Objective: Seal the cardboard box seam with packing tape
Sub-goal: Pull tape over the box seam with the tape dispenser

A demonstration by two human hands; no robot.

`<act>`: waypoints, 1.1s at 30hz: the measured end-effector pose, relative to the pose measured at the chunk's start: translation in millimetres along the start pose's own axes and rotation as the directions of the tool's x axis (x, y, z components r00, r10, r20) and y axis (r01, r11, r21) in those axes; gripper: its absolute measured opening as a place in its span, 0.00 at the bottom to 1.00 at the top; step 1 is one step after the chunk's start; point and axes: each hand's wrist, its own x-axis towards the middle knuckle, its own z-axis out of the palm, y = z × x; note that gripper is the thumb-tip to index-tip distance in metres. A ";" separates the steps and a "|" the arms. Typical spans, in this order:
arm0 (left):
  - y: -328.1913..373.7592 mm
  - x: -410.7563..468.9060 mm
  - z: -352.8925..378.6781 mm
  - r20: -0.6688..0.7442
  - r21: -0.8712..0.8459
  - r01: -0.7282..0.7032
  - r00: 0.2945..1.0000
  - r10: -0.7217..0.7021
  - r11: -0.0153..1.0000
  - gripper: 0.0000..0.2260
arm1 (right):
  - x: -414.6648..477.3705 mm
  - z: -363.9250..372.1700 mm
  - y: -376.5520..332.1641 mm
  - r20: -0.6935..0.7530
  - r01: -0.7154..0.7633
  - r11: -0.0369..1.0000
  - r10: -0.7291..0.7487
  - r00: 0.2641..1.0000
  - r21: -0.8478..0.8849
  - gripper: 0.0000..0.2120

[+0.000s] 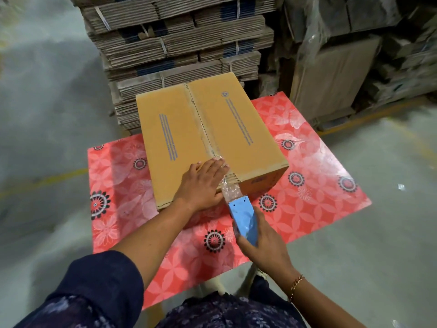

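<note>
A closed brown cardboard box (179, 129) with blue print lies on a red flowered table (314, 185). Its centre seam (201, 121) runs from the far edge toward me, with clear tape along it. My left hand (201, 183) lies flat, fingers spread, on the box's near edge, pressing the tape end at the seam. My right hand (262, 247) grips a blue tape dispenser (243, 216) just below the box's near side. A crumpled strip of clear tape (229, 189) stretches from the dispenser's toothed blade up to the box edge.
Tall strapped stacks of flattened cartons (179, 43) stand right behind the table. Plastic-wrapped cartons (354, 55) fill the back right. Grey concrete floor (42, 114) with yellow lines surrounds the table. A scrap of clear film (295, 119) lies on the table's far right.
</note>
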 end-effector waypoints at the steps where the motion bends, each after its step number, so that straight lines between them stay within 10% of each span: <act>1: 0.3 -0.1 1.1 -0.003 0.003 0.005 1.000 -0.005 1.000 0.33 | -5.1 0.6 -3.4 -0.024 0.008 1.000 -0.008 1.000 0.004 0.43; 33: 2.2 -0.9 1.8 0.020 -0.071 0.022 1.000 -0.021 0.997 0.33 | -29.8 -50.9 -36.1 0.109 -0.002 0.943 0.041 0.993 -0.333 0.41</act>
